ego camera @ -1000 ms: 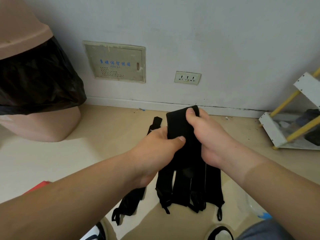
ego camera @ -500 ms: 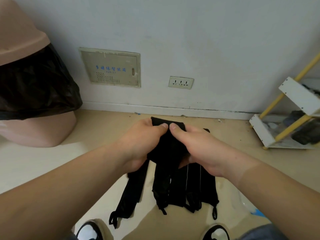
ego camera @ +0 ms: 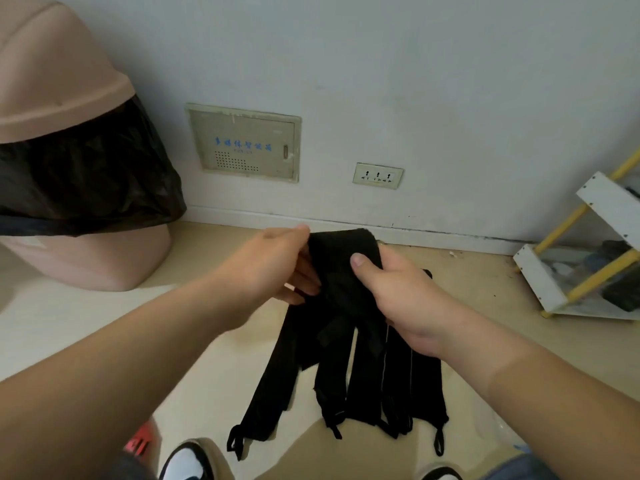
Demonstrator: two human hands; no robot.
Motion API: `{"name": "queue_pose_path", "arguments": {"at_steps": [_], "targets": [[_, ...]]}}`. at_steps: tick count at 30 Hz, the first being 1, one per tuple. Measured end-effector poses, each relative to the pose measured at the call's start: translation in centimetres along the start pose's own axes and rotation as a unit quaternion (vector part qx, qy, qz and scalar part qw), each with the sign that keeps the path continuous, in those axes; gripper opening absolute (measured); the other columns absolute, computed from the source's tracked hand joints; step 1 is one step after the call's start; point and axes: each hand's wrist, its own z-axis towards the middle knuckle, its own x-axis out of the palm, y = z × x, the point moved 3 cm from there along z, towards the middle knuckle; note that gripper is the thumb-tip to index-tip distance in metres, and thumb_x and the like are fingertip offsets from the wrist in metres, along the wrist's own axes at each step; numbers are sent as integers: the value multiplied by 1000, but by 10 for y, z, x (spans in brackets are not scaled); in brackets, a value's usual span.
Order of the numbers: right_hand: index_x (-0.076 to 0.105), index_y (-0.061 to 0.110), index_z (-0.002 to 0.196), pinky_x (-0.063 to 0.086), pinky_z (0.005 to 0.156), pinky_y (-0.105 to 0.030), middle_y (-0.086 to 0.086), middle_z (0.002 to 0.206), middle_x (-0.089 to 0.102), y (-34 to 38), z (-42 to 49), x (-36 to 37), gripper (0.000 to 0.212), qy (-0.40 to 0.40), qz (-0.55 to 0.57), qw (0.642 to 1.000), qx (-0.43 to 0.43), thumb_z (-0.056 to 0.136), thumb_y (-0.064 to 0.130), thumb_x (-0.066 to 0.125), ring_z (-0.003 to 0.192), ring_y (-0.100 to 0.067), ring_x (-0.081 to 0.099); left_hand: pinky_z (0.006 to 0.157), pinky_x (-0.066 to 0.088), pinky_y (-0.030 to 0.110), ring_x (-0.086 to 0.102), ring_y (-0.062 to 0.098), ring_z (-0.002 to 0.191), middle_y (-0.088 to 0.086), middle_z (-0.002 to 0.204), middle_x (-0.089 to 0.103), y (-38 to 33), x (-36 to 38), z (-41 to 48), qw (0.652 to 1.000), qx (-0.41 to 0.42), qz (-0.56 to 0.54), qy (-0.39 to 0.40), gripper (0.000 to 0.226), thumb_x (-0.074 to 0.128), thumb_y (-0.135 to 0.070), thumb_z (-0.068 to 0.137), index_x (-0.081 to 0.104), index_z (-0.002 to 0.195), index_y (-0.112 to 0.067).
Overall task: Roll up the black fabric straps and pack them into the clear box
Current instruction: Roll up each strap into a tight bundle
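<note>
1. currently both hands meet at the far end of the black fabric straps (ego camera: 363, 375), which is held up above the floor (ego camera: 104, 323) near the wall. the loose tails hang and fan out toward the near side, and their end loops lie close to a shoe (ego camera: 188, 462).
2. the right hand (ego camera: 398, 296) grips the folded end, thumb pressed on the front and fingers wrapped behind it, out of sight.
3. the left hand (ego camera: 273, 268) pinches the left edge of the fold, thumb at the top corner and fingers partly straight under the fabric. this looks a lighter hold than the right one.
4. the roll seems barely begun: one thick turn at most, with several straps bunched together.
5. risk: if the light left pinch lets go to re-grip, the fold could spring open.
6. risk: one stray tail (ego camera: 266, 393) splays off to the left, so rolling everything at once may give a skewed, slack bundle or leave that tail out.
7. risk: the end loops could snag on each other as the tails are drawn up.
8. the clear box is not plainly in view. a glossy see-through patch (ego camera: 498, 427) at the near right may be it, but i cannot tell. an over-bulky roll might not fit inside.
</note>
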Motion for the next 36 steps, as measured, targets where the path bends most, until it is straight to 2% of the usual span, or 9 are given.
{"name": "queue_pose_path", "arguments": {"at_steps": [2,5,11,14,19,22,25,31,36], "targets": [[71,20,119,60,82,-39,-4,107,80,5,7,-8,24,-2,54,998,19,114,31,50,96,-21,77,80,59,27,73,14,94,-2,105,76,1,-14,6,977,100,185,-47,17,58,-21,105,69,118,-19],[66,6,119,53,52,-33,-16,96,76,8,11,-12,25,14,153,985,82,113,26,52,74,-31,70,91,50,13,61,-5,113,-21,132,60,3,-7,12,931,241,273,-22,52,72,-14,95,60,136,-43],[68,10,80,42,45,-27,-10,63,58,11,21,-15,35,41,268,956,113,109,16,49,43,-20,49,99,50,16,66,-9,111,-25,126,71,-10,27,18,893,374,247,34,60,61,-4,87,64,130,-46],[60,7,97,34,46,-26,-6,54,48,9,26,-19,31,47,193,972,125,109,32,48,39,-20,40,94,53,16,70,-8,104,-29,106,77,-14,27,28,912,344,222,22,54,61,4,95,76,109,-46],[70,6,98,49,55,-32,-10,64,64,0,38,-25,83,-24,7,991,128,102,78,29,51,-24,58,74,53,21,68,2,79,-6,87,77,-14,25,43,970,216,100,-40,19,56,-13,107,72,100,-21],[77,20,107,60,89,-43,-3,95,82,-1,42,-22,73,-59,38,993,90,102,76,32,86,-21,75,88,60,34,76,11,96,-2,99,80,-9,26,45,991,130,-15,-25,19,52,-20,110,70,111,-20],[77,37,124,49,112,-47,8,116,81,5,38,-12,68,16,90,995,44,101,79,30,113,-17,76,94,62,41,78,15,98,0,103,81,-5,31,38,994,99,-53,-10,18,52,-22,111,69,117,-19],[75,31,117,60,96,-51,-6,120,80,14,31,-1,24,36,132,991,-8,107,38,54,109,-25,78,81,63,33,79,15,94,2,103,80,-2,21,33,993,68,-89,-38,16,54,-23,110,67,117,-20],[71,31,121,60,101,-53,-5,117,79,7,31,0,27,14,95,995,33,107,47,53,108,-25,78,66,53,17,75,6,88,-2,102,79,0,25,29,996,62,-51,25,23,45,-23,113,67,120,-21]]}}
